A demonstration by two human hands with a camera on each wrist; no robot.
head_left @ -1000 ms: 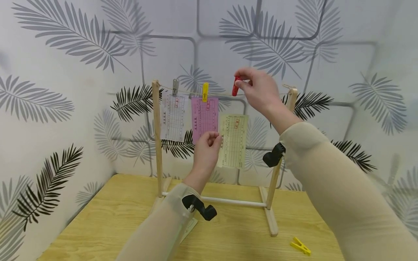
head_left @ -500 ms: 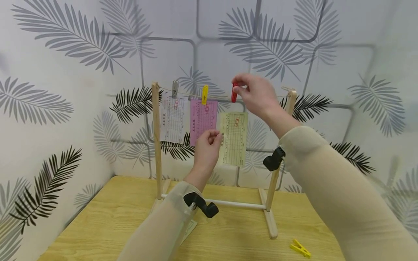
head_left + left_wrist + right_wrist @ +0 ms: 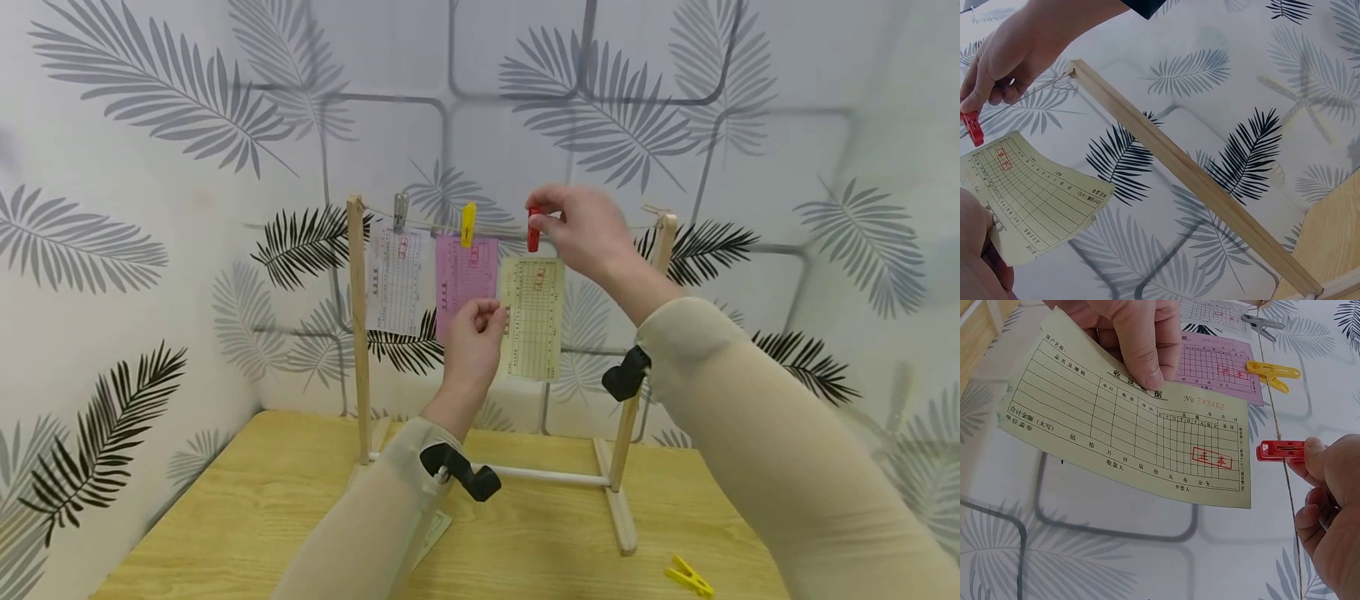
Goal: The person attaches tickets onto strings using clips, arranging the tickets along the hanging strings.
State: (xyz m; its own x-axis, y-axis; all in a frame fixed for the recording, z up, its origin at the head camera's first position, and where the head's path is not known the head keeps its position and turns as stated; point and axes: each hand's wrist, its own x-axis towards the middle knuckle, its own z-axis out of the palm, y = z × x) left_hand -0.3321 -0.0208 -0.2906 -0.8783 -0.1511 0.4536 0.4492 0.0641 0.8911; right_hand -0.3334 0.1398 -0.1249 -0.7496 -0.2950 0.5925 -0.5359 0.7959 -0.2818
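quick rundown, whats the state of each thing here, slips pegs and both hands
yellow slip: off the string, held up by one edge just below it
left hand: pinches the yellow slip
red peg: at the string, not on the slip
right hand: pinches the red peg
pink slip: hangs from a yellow peg
white slip: hangs from a grey peg
spare yellow peg: lies loose on the table

red peg (image 3: pixel 533 233): I see glossy plastic, smooth
yellow slip (image 3: pixel 533 317): thin matt paper, printed grid, slightly curled
pink slip (image 3: pixel 465 279): matt paper
rack (image 3: pixel 358 317): I read bare pale wood, matt
line (image 3: pixel 1284 440): rough twine
worktop (image 3: pixel 247 517): wood-grain, satin
grey peg (image 3: pixel 401 211): looks metallic
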